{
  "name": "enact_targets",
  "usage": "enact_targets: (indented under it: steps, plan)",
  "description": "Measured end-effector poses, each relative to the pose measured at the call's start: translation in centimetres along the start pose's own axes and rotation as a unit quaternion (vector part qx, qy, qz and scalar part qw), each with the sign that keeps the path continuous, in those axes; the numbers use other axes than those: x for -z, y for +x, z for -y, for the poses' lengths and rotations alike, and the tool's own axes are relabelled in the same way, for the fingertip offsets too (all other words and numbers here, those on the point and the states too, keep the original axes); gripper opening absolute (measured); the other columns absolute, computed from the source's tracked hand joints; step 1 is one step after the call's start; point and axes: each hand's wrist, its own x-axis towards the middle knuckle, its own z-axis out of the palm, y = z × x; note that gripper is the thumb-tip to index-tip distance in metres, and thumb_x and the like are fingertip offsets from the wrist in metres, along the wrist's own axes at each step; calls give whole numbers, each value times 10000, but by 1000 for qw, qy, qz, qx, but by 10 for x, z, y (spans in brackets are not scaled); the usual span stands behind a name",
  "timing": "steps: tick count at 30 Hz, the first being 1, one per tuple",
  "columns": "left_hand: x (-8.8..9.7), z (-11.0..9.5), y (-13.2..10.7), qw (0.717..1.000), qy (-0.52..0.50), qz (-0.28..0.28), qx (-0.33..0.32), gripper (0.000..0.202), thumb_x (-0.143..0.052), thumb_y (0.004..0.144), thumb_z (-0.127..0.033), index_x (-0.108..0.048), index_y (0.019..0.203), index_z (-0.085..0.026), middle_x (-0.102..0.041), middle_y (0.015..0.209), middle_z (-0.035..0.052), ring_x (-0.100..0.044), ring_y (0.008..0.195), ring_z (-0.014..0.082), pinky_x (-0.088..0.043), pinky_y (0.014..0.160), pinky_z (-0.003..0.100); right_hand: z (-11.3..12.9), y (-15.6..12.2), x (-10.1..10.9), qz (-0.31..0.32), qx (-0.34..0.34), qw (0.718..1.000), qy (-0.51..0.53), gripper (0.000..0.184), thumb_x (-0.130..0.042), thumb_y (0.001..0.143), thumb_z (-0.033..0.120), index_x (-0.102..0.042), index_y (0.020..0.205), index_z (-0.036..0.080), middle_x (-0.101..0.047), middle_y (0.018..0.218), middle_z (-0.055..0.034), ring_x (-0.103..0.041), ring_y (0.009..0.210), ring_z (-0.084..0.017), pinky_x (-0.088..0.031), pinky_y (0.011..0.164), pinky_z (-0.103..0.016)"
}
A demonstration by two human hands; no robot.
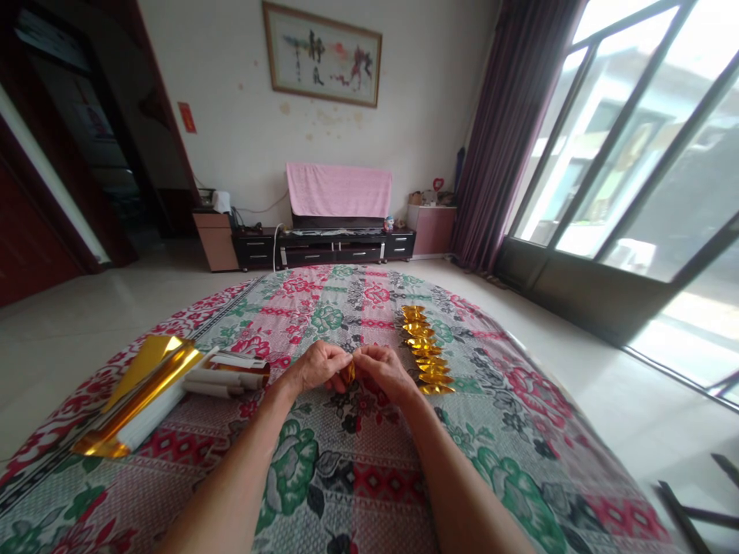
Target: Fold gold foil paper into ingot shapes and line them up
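Both hands meet over the middle of the patterned tablecloth (392,454). My left hand (320,365) is closed, its thumb and fingers pinching a small piece of gold foil paper (350,372). From the other side my right hand (382,369) pinches the same piece, fingertips close to the left ones. Most of the foil is hidden by the fingers. Just right of my right hand, several folded gold paper ingots (424,346) lie in a column. Left of my left hand are gold foil sheets (147,362) and white paper rolls (225,381), some showing gold inside.
The round table's edge curves ahead and to the right. Beyond it stand a low black TV cabinet (335,250) and a pink cloth (340,188) over a screen. Large windows (612,138) and a purple curtain (496,131) are at the right. A dark frame (687,512) is at lower right.
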Motion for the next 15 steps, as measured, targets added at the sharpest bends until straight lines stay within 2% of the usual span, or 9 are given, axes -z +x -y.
enact_targets:
  steps: [8,15]
  plan:
    - [0,1,1,999,7,-34,0,382,-478,771,-473,-588,632,-135,-628,536,25,-596,430,136,-385,398,193,-1,0,-2,16,4,999,48,324,-670,671,470,-639,713,150,-540,612,23,-460,553,-74,-392,575,-208]
    - [-3,-5,1,993,78,-81,-31,379,-451,789,-407,-588,549,-148,-533,388,-24,-482,336,89,-360,418,197,-1,0,-2,11,9,1000,22,329,-702,648,441,-628,779,148,-570,640,14,-471,554,-80,-373,550,-205]
